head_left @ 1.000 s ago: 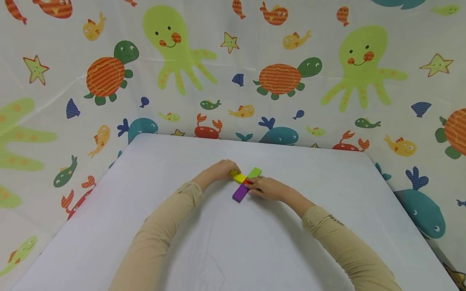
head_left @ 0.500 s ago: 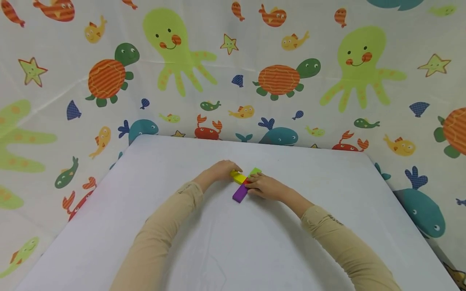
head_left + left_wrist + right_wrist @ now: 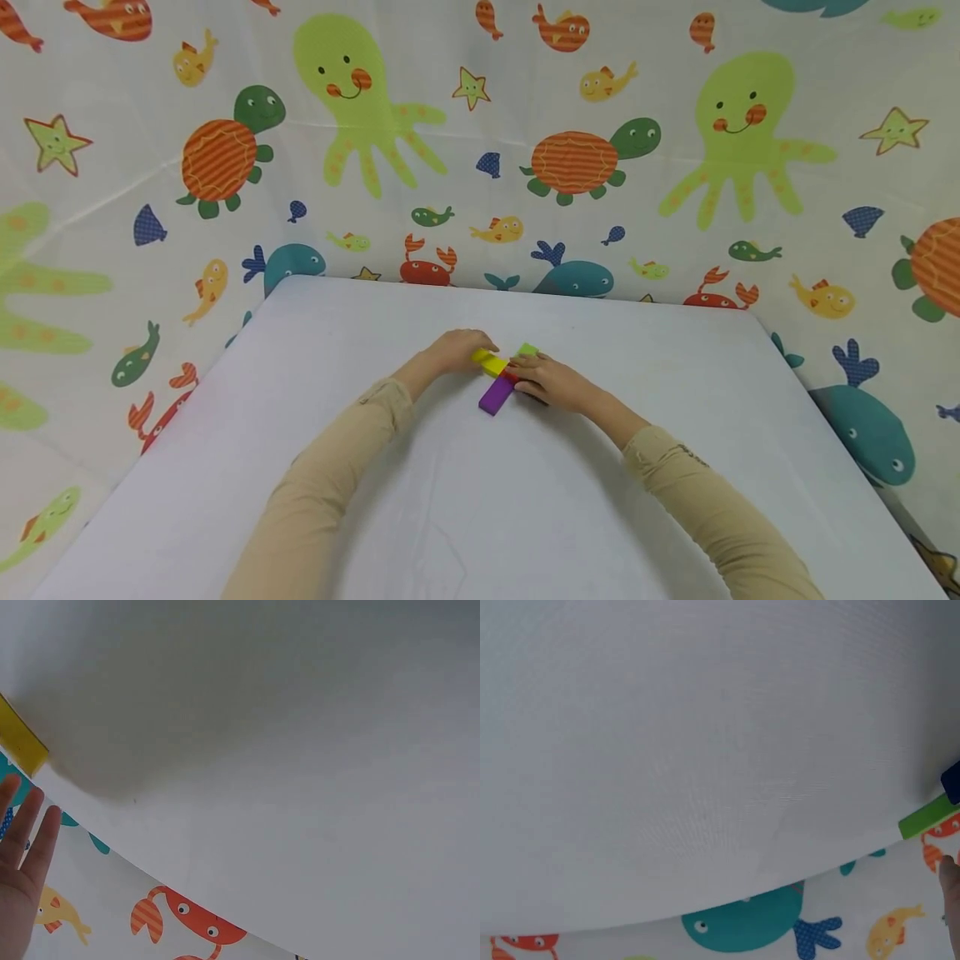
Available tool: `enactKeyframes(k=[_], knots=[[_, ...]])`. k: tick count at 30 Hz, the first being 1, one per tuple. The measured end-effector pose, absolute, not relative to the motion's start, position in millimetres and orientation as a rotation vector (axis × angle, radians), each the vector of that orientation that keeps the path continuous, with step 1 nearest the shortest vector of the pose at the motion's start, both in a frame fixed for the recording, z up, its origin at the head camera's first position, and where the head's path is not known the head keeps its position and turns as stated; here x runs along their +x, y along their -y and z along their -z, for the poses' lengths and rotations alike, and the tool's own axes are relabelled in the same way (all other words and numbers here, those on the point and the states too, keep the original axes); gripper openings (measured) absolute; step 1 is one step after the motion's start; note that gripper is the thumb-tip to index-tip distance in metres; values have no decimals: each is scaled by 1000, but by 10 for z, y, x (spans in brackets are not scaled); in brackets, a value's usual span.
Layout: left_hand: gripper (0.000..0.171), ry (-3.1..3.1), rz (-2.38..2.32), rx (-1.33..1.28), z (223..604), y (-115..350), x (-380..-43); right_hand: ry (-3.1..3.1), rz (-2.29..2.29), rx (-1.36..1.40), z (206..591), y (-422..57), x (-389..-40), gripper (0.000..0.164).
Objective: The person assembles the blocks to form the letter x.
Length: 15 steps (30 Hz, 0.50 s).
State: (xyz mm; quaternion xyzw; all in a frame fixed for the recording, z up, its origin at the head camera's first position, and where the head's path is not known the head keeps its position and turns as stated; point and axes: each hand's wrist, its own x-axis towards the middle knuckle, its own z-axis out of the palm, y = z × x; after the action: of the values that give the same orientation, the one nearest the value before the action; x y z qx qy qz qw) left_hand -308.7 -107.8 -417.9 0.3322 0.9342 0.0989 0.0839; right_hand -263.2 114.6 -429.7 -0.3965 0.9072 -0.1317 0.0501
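Coloured blocks lie together like a cross on the white table: yellow block [image 3: 488, 363], light green block [image 3: 529, 349], purple block [image 3: 497, 396], and a small patch of red [image 3: 511, 374] at the centre. A dark blue block [image 3: 952, 781] lies next to the green one in the right wrist view, mostly hidden by my hand in the head view. My left hand [image 3: 460, 351] is at the outer end of the yellow block; several straight, spread fingers show in the left wrist view. My right hand [image 3: 557, 385] lies over the blue block, fingertips extended across the red and green.
The white table [image 3: 450, 500] stretches around the blocks. Behind it hangs a curtain [image 3: 420, 150] printed with sea animals, which also runs down the left and right sides.
My right hand's fingers have shifted slightly away over the red and green blocks, uncovering some of a dark block beneath. The left hand stays by the yellow block, nearly still.
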Motion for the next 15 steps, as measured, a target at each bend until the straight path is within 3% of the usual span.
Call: enactKeyframes(k=[5,15], knots=[[37,-2880,-308,980,4232,1074,-3000,-2833,391,-1140,4331,-1186,-2671,42],[52,-2950,-314,896,4344,953,-2735,-2837,422,-1033,4398,-1209,-2767,43]])
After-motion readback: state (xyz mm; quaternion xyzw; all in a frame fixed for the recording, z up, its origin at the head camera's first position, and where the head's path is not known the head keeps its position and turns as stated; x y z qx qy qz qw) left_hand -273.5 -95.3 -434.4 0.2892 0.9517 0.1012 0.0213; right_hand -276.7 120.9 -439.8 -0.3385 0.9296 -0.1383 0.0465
